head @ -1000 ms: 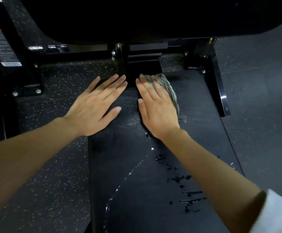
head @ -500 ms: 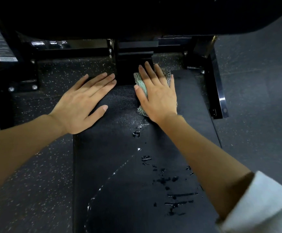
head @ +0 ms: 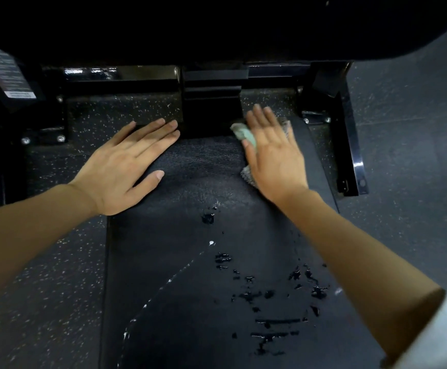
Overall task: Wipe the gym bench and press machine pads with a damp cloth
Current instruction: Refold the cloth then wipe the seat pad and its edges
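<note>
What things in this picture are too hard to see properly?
All in the head view:
- Cloth: mostly hidden under the right hand, so its full shape is unknown.
- Right fingertips: blurred.
- Label: print too small, cut by the left edge.
- Big dark part above: too dark, cut by the top edge.
- Bench pad: near end cut by the bottom edge.

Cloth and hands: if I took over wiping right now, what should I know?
Left hand: open, flat on the bench pad at its far left edge, bracing.
Right hand: open, pressing the cloth flat on the pad's far right end.
Done: the pad is wetted; water droplets lie on the near half.
To do: wipe up those droplets, then the other pads.
</note>
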Demonstrator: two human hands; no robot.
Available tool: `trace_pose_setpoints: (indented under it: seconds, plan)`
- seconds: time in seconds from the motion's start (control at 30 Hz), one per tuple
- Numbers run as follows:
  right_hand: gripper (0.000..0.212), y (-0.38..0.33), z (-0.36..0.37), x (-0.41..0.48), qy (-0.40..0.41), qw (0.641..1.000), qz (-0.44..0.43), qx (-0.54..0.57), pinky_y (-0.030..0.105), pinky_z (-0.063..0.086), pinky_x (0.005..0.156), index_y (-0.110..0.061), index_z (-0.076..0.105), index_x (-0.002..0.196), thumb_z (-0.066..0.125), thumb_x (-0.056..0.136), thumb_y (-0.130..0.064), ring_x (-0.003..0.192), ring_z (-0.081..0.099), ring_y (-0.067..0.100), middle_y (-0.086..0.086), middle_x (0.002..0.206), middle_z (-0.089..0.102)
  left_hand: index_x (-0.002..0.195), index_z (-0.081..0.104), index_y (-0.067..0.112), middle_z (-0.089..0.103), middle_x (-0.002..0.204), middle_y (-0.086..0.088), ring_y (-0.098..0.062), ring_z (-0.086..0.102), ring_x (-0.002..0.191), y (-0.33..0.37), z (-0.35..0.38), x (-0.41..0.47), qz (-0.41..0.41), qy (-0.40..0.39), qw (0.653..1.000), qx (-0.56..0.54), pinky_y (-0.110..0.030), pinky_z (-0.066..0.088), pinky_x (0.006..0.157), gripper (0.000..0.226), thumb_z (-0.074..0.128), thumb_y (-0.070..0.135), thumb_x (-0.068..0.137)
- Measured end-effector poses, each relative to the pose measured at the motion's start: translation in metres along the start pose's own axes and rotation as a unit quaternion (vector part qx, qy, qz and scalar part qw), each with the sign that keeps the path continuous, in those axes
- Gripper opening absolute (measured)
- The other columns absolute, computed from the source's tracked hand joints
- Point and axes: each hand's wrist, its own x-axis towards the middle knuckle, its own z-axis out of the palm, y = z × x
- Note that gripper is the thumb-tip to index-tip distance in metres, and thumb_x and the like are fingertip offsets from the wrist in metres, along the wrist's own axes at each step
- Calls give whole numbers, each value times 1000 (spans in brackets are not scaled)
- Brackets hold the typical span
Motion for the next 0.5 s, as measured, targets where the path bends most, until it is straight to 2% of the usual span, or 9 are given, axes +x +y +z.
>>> trace_pose_setpoints:
  seconds: [0.07,0.13,0.23,0.3,0.37,0.43,0.5]
  plan:
    - [53,24,-9,7,-21,999,28,-26,44,3,124,-14,26,155,18,107,-33,153,10,22,6,164,18,158,19,13,13,165,-1,-17,8,154,0,0,0,-2,-1,1000,1,-40,6,125,64,25,40,100]
    - [52,43,-14,13,-35,995,80,-38,44,0,124,-16,20,157,19,108,-33,154,6,19,3,166,14,158,19,13,13,165,0,-17,8,154,1,0,0,-4,-2,1000,-1,-41,7,125,64,25,40,100]
    - [57,44,-10,14,-24,991,122,-39,44,-7,122,-12,21,157,16,106,-37,153,10,19,4,165,18,158,19,13,14,166,0,-17,8,154,1,0,1,-4,-4,1000,-1,-41,6,125,64,26,40,99]
    - [67,32,-7,13,-5,994,107,-38,45,-8,121,-12,26,155,6,100,-44,152,15,21,6,163,23,158,20,13,14,166,0,-17,8,154,1,0,0,-6,-3,1000,2,-40,6,125,64,26,39,99]
    - [70,13,-4,9,17,999,47,-21,46,-3,122,-15,37,151,3,98,-45,150,23,24,8,159,32,158,20,13,14,166,-1,-17,9,154,1,0,0,-8,-4,1000,4,-40,7,124,65,27,39,99]
    - [64,-7,3,3,35,999,-7,17,43,3,122,-11,47,146,13,101,-40,147,32,26,12,154,41,157,20,12,15,166,-1,-18,10,154,2,-1,1,-8,-5,1000,6,-42,8,124,65,27,39,98]
    - [58,-17,9,-2,43,997,-31,53,39,7,121,-4,49,143,22,102,-36,144,37,28,13,151,45,157,20,12,15,166,-1,-18,10,154,3,-2,1,-10,-6,1000,11,-42,9,124,65,26,39,98]
